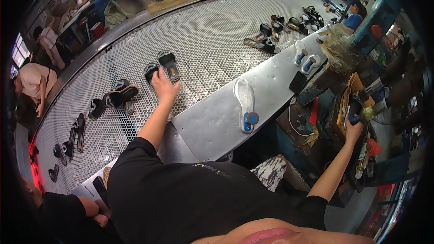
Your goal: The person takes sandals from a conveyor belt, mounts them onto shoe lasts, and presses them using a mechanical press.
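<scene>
The left hand reaches out over the perforated metal conveyor, fingers spread and loose, resting on or just above a pair of dark sandals that lie side by side on the mesh; it touches the nearer one of the pair but does not close around it. The right hand is stretched out to the person's right, beyond the edge of the smooth metal tabletop, and is clenched around the dark handle of a brush-like tool with a pale bristly tip, held among cluttered shelves of work gear. On the tabletop between the two hands lies a pale sole, upside down, with a blue heel patch toward the person. Farther along the same tabletop sit two smaller pale soles with blue patches, and a black flat phone-like object lies near them. More dark sandals are scattered on the conveyor: one group to the left of the reaching hand, another farther off on the right. Other people stand around the conveyor's far rim.
</scene>
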`<control>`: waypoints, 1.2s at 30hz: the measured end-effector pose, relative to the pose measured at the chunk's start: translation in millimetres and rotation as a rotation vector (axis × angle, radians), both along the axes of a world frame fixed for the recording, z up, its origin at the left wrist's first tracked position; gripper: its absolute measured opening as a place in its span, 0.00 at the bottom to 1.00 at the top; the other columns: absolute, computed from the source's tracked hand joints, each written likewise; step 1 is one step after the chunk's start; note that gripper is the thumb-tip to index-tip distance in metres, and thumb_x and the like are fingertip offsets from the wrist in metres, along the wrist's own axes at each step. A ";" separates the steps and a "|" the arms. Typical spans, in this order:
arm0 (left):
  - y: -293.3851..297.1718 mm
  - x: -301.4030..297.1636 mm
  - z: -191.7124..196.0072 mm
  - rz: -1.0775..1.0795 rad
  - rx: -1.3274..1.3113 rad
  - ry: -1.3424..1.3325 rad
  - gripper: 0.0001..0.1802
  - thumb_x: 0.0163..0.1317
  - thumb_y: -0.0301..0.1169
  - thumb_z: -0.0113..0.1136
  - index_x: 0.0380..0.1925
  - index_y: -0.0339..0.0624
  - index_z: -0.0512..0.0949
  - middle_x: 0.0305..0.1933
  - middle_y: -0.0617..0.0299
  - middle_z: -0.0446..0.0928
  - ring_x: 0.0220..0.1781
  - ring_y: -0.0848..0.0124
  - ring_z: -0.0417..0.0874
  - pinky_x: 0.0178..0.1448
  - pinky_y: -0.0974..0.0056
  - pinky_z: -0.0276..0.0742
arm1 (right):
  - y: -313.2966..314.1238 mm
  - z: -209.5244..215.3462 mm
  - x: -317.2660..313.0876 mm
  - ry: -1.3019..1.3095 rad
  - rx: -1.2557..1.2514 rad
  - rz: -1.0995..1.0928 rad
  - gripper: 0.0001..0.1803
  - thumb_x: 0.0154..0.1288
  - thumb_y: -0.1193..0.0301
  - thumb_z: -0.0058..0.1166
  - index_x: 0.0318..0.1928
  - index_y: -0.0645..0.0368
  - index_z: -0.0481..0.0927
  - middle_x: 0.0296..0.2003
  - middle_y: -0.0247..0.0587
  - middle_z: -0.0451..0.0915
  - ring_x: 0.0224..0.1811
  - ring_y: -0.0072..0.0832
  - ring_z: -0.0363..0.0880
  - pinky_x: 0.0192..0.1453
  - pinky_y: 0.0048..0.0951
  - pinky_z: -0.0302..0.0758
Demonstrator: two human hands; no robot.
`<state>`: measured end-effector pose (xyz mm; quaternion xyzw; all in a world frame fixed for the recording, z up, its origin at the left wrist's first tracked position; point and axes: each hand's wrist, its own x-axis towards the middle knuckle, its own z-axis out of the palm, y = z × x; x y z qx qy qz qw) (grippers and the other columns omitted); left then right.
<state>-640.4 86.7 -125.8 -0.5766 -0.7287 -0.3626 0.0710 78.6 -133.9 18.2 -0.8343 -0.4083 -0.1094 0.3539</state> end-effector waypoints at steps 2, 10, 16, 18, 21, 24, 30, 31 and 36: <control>-1.8 -27.2 -25.6 0.132 -0.164 -0.046 0.55 0.47 0.44 0.75 0.71 0.39 0.55 0.72 0.37 0.55 0.74 0.42 0.55 0.77 0.47 0.51 | 5.6 -16.1 -15.0 -0.271 -0.009 -0.032 0.37 0.51 0.64 0.71 0.61 0.63 0.73 0.56 0.58 0.72 0.60 0.49 0.72 0.64 0.43 0.67; 17.8 -79.6 -8.4 -0.115 0.215 -1.101 0.40 0.60 0.28 0.63 0.71 0.34 0.56 0.69 0.46 0.63 0.59 0.60 0.74 0.65 0.62 0.68 | -0.9 -63.0 -23.4 0.082 -0.060 -0.131 0.48 0.57 0.54 0.67 0.70 0.64 0.58 0.63 0.59 0.69 0.65 0.52 0.69 0.65 0.43 0.67; -58.2 11.1 64.2 -0.687 0.560 -1.499 0.44 0.63 0.30 0.58 0.75 0.44 0.46 0.70 0.50 0.59 0.64 0.52 0.72 0.64 0.58 0.72 | -2.3 -43.6 -67.2 0.000 0.012 -0.254 0.40 0.54 0.59 0.71 0.64 0.63 0.69 0.56 0.57 0.75 0.58 0.51 0.75 0.59 0.44 0.72; -82.4 35.5 86.2 -0.926 0.077 -2.096 0.52 0.60 0.43 0.67 0.76 0.48 0.44 0.70 0.47 0.59 0.61 0.51 0.75 0.63 0.56 0.74 | -10.1 -55.9 -80.1 -0.022 0.128 -0.211 0.37 0.53 0.63 0.71 0.63 0.59 0.72 0.56 0.56 0.76 0.57 0.49 0.77 0.59 0.44 0.72; -102.9 68.7 66.8 -1.256 -0.488 -1.864 0.47 0.60 0.42 0.66 0.74 0.48 0.51 0.57 0.42 0.76 0.49 0.54 0.84 0.50 0.50 0.83 | -15.7 -61.5 -155.8 0.048 0.399 -0.011 0.37 0.47 0.70 0.69 0.61 0.60 0.73 0.49 0.49 0.77 0.52 0.46 0.77 0.60 0.40 0.70; -139.5 119.0 85.4 -1.362 -1.053 -2.169 0.42 0.64 0.31 0.58 0.75 0.45 0.48 0.63 0.34 0.72 0.60 0.48 0.80 0.64 0.49 0.75 | -29.4 -59.4 -255.1 0.332 0.558 0.194 0.38 0.46 0.76 0.69 0.62 0.60 0.73 0.58 0.39 0.73 0.58 0.30 0.70 0.66 0.34 0.64; -171.6 192.2 106.3 -1.366 -1.381 -2.134 0.34 0.59 0.22 0.61 0.67 0.34 0.62 0.64 0.39 0.73 0.60 0.50 0.79 0.67 0.50 0.73 | -48.4 -40.3 -364.8 0.722 0.543 0.636 0.28 0.50 0.83 0.66 0.48 0.59 0.63 0.64 0.50 0.70 0.71 0.43 0.64 0.75 0.44 0.57; -159.6 192.2 104.7 -1.362 -1.262 -2.124 0.32 0.59 0.22 0.61 0.64 0.31 0.66 0.63 0.40 0.74 0.57 0.51 0.81 0.64 0.51 0.76 | -48.7 -35.0 -360.0 0.589 0.503 0.707 0.27 0.50 0.82 0.66 0.47 0.59 0.63 0.64 0.52 0.70 0.72 0.45 0.62 0.74 0.46 0.57; -113.1 185.2 94.0 -0.857 -0.409 -1.982 0.27 0.61 0.23 0.52 0.62 0.31 0.64 0.53 0.47 0.77 0.54 0.56 0.82 0.58 0.53 0.80 | -76.1 -31.1 -341.8 0.454 0.380 0.902 0.25 0.51 0.81 0.65 0.44 0.58 0.63 0.62 0.55 0.72 0.75 0.50 0.59 0.74 0.47 0.58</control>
